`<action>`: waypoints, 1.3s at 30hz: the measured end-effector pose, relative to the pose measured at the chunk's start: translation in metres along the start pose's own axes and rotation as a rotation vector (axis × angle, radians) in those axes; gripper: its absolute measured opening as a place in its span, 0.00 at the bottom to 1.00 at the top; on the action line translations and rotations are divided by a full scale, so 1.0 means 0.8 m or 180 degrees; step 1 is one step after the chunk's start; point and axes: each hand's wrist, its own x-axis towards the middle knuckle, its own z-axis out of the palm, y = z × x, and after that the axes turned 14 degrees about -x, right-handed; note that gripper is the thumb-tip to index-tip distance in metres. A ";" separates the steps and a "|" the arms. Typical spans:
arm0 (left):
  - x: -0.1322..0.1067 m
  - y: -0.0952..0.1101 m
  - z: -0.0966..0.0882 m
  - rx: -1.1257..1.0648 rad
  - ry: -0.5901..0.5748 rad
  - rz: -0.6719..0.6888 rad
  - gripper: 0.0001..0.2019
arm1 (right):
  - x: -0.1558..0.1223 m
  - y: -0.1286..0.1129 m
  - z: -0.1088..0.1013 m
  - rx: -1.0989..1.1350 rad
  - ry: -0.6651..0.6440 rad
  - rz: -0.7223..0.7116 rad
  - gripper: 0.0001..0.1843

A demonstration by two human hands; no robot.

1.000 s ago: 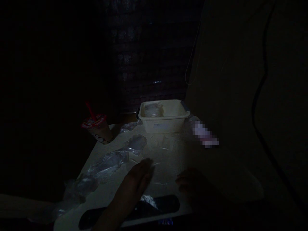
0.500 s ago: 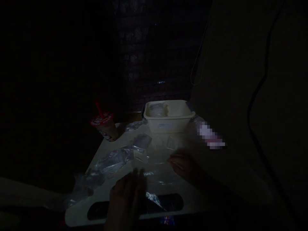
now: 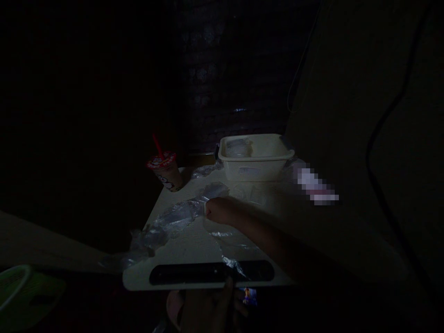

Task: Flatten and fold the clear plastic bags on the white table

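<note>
The scene is very dark. My right hand [image 3: 220,211] reaches across the tabletop, its fingers curled closed at the right end of a row of clear plastic bags [image 3: 178,215]; it seems to pinch the plastic there, though the fingertips are hard to make out. Low in the view, my left hand [image 3: 210,307] is at the table's front edge, fingers partly spread, with nothing visible in them. Between the hands a clear plastic sheet or bag [image 3: 231,263] lies flat, its shiny end over the dark slot [image 3: 187,273] in the table.
A pale plastic tub [image 3: 256,170] holding wrapped packets [image 3: 238,147] stands at the back of the white table [image 3: 194,249]. To its left is a drink cup [image 3: 168,175] with a red straw. A green basket [image 3: 31,291] sits lower left. A lit screen [image 3: 249,296] shows below the table edge.
My right hand has moved left to the plastic bags and closed. My left hand has drawn back from over the tabletop to below its front edge. The view has shifted slightly.
</note>
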 end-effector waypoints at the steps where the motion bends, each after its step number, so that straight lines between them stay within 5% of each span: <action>1: 0.006 0.001 0.002 -0.0064 -0.0038 -0.0072 0.23 | 0.000 0.001 0.001 0.0082 -0.0009 -0.0042 0.07; 8: 0.001 0.011 0.013 -0.0310 0.0179 -0.0216 0.26 | -0.006 0.021 -0.007 0.0961 -0.0032 -0.0079 0.06; 14: -0.012 0.012 0.014 -0.0276 0.0431 -0.0061 0.24 | -0.027 0.037 -0.017 0.3148 -0.0463 0.0145 0.04; 18: -0.016 0.013 0.006 -0.0189 0.0674 0.0023 0.20 | -0.040 0.045 -0.015 0.3841 -0.0614 0.0151 0.04; 27: -0.013 0.028 0.001 -0.0018 0.1089 0.0380 0.16 | -0.056 0.060 -0.016 0.4653 -0.0733 -0.0173 0.02; 35: -0.015 0.021 0.004 0.0620 0.0980 0.0745 0.15 | -0.057 0.068 -0.022 0.4712 -0.0897 0.0283 0.18; 39: -0.013 0.020 0.004 0.0739 0.1007 0.0796 0.12 | -0.061 0.069 -0.024 0.4376 -0.0713 0.0474 0.19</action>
